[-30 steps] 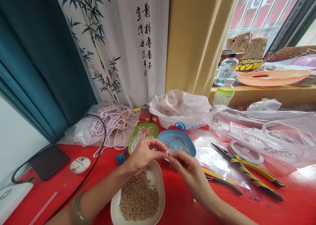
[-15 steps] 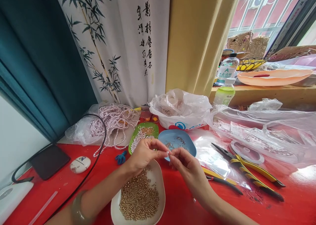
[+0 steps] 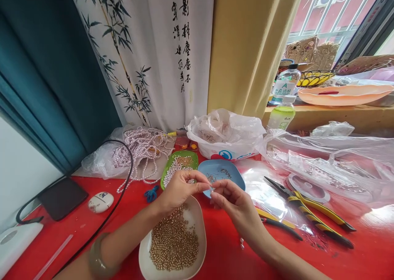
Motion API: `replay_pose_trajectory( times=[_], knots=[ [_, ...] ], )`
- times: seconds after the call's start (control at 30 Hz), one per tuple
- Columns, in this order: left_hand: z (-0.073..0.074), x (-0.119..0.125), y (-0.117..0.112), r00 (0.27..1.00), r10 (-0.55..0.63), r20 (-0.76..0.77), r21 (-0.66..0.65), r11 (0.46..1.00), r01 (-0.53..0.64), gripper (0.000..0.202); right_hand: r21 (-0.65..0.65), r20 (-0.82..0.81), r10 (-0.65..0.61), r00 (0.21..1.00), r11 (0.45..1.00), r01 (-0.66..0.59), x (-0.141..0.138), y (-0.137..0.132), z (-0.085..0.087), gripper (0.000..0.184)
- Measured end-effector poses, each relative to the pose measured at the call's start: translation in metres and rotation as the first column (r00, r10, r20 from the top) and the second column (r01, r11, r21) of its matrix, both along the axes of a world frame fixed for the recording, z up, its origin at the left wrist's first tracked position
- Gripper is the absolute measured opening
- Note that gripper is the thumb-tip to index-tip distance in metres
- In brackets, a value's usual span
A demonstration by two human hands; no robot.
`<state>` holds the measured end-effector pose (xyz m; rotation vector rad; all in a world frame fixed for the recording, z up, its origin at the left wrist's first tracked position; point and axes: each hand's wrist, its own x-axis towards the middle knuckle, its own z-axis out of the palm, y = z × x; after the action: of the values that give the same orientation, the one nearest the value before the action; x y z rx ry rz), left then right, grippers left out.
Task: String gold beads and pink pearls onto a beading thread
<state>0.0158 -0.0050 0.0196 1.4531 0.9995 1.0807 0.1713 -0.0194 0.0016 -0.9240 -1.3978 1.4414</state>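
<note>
My left hand (image 3: 181,190) pinches thumb against index finger over the rim between the blue and cream dishes. A tiny whitish bead (image 3: 211,188) shows at its fingertips. My right hand (image 3: 230,200) meets it there with bent, closed fingers; whatever they grip is too small to make out. Below the hands lies a cream dish (image 3: 201,231) heaped with small gold beads (image 3: 174,243). Just behind are a blue dish (image 3: 238,177) with small metal bits and a green dish (image 3: 194,157) of white and gold beads. Small pearly beads (image 3: 241,243) show below my right wrist.
Pliers (image 3: 310,214) and a black-handled tool (image 3: 283,229) lie to the right by clear plastic bags (image 3: 323,169). Pink bead strands (image 3: 138,149) are piled at the back left. A black cable (image 3: 123,185) curves past a white oval case (image 3: 100,202) and a dark phone-like slab (image 3: 63,198).
My right index finger has straightened slightly towards my left fingertips, and its thumb has lowered a little. The pearly beads below my right wrist show more. The view has shifted slightly.
</note>
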Motion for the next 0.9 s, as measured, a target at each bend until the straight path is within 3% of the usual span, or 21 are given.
replay_pose_trajectory(
  times=[0.17,0.37,0.7,0.8,0.9],
  knots=[
    [0.004,-0.001,-0.002,0.999,0.020,-0.041,0.059,0.998,-0.018,0.011,-0.018,0.008,0.078,0.997,0.997,-0.078,0.004,0.003,0.004,0.020],
    [0.006,0.000,-0.004,0.996,0.024,-0.083,0.071,0.997,-0.018,0.012,0.069,0.182,0.014,0.983,0.997,-0.027,0.007,0.004,0.010,0.022],
    [0.006,0.000,-0.005,0.998,-0.003,-0.065,0.000,1.000,0.003,0.010,0.021,0.145,0.092,0.985,0.995,-0.096,0.006,0.005,0.008,0.015],
    [0.006,-0.001,-0.005,0.999,0.021,-0.035,-0.026,0.999,-0.022,0.010,-0.012,0.184,0.173,0.968,0.985,-0.174,0.007,0.006,0.010,0.013],
    [0.006,-0.002,-0.002,0.996,0.090,0.019,-0.071,0.994,-0.089,0.010,-0.024,0.295,0.334,0.895,0.939,-0.343,0.010,0.006,0.014,0.012]
  ],
)
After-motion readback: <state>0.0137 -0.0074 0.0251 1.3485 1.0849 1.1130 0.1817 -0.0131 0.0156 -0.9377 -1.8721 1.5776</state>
